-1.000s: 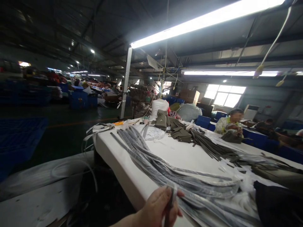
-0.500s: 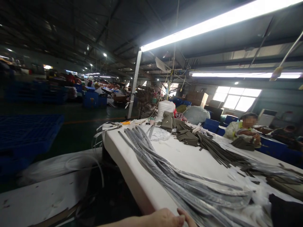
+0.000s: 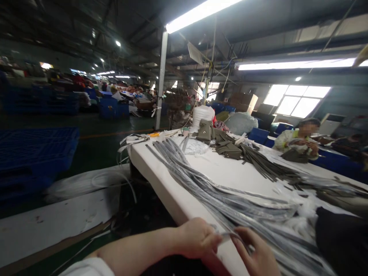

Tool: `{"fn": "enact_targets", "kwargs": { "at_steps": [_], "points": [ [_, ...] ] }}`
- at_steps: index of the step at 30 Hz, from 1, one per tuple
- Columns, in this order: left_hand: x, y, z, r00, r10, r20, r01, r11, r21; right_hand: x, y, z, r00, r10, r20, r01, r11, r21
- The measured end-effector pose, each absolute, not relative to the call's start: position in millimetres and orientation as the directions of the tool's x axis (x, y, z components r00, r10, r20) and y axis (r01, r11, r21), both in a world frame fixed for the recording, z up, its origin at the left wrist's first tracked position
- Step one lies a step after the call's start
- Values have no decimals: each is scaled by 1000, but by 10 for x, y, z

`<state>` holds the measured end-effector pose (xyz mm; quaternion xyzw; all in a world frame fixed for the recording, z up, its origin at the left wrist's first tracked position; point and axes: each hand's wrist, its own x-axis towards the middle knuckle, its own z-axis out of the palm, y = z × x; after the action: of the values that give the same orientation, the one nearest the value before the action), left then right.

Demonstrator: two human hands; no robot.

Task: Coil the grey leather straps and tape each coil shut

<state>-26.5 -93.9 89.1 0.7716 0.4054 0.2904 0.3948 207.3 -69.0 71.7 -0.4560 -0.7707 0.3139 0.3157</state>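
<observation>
My left hand (image 3: 198, 238) is closed at the near edge of the white table, pinching one end of a thin grey strip (image 3: 227, 234). The strip runs across to my right hand (image 3: 257, 251), whose fingers are curled around it; part of it is hidden inside that hand. Just beyond both hands lies a long bundle of grey strips in clear plastic (image 3: 207, 193), stretching along the white tabletop (image 3: 244, 172). Dark fabric (image 3: 340, 237) rests to the right of my right hand.
Olive fabric pieces (image 3: 228, 149) and olive straps (image 3: 258, 163) lie farther back. A white roll (image 3: 202, 117) stands at the table's far end, near orange-handled scissors (image 3: 154, 134). Across the table sits a co-worker (image 3: 299, 142). Blue pallets (image 3: 37, 157) are at left.
The view has tipped down, so more of both hands and my left forearm shows. My hands have come up into the picture, with the grey strip now visible between them.
</observation>
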Motion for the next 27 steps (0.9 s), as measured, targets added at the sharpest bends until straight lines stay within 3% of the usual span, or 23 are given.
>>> {"fn": "enact_targets", "kwargs": {
  "at_steps": [3, 6, 8, 10, 11, 12, 14, 16, 19, 22, 24, 27],
  "points": [
    [-219, -922, 906, 574, 802, -163, 138, 101, 985, 2059, -763, 717, -361, 869, 338, 511, 488, -708],
    [-213, -860, 1028, 728, 660, -188, -149, 420, 895, 1797, -894, 635, -433, 861, 266, 468, 467, -751],
    [-207, -813, 1139, 733, 663, -152, -282, 499, 820, 1589, -983, 552, -446, 883, 147, 459, 367, -809],
    [-195, -768, 1223, 580, 813, -60, -437, 373, 818, 1442, -1086, 503, -521, 854, 15, 421, 272, -865],
    [-189, -747, 1242, 431, 902, 21, -481, 210, 851, 1409, -1141, 506, -579, 815, -39, 387, 233, -892],
    [-185, -727, 1241, 270, 954, 129, -446, 6, 895, 1407, -1192, 532, -633, 770, -77, 345, 191, -919],
    [-187, -697, 1186, 108, 915, 388, -141, -372, 917, 1496, -1251, 641, -681, 725, -97, 246, 102, -964],
    [-193, -689, 1088, 244, 824, 511, 222, -561, 798, 1675, -1213, 790, -609, 791, -61, 196, 76, -978],
    [-199, -713, 962, 477, 803, 357, 477, -577, 663, 1971, -997, 957, -471, 882, 16, 370, 214, -904],
    [-216, -724, 912, 550, 834, 29, 463, -334, 821, 2139, -788, 954, -447, 892, 62, 588, 346, -731],
    [-245, -705, 902, 628, 760, -166, 279, -20, 960, 2159, -731, 866, -455, 888, 72, 637, 380, -671],
    [-290, -645, 926, 731, 647, -218, -91, 409, 908, 2094, -748, 671, -456, 887, 68, 600, 363, -713]
  ]
}}
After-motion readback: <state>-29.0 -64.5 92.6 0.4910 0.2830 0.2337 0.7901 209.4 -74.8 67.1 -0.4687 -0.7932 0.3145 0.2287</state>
